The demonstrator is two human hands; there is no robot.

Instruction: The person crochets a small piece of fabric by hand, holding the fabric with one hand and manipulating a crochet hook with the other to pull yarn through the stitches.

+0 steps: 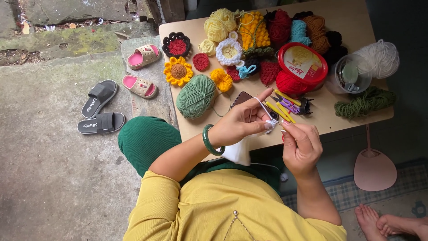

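Note:
My left hand [243, 120] pinches a white crochet piece [238, 151] that hangs below it, and a strand of white yarn [263, 105] runs over its raised forefinger. A green bangle [208, 142] sits on that wrist. My right hand [301, 145] is closed on a thin crochet hook whose tip meets the white work at my left fingertips. Both hands hover over the near edge of a low wooden table [347, 22]. A green yarn ball [195, 96] lies just left of my left hand.
The table carries several yarn skeins, crocheted flowers including a sunflower [178, 71], a red-lidded tub [302, 63], a clear jar [350, 73], a phone [243, 98] and yellow hooks [283, 107]. Sandals [100, 107] lie on the concrete at left. A pink fan [373, 167] and another person's bare feet [388, 221] are at right.

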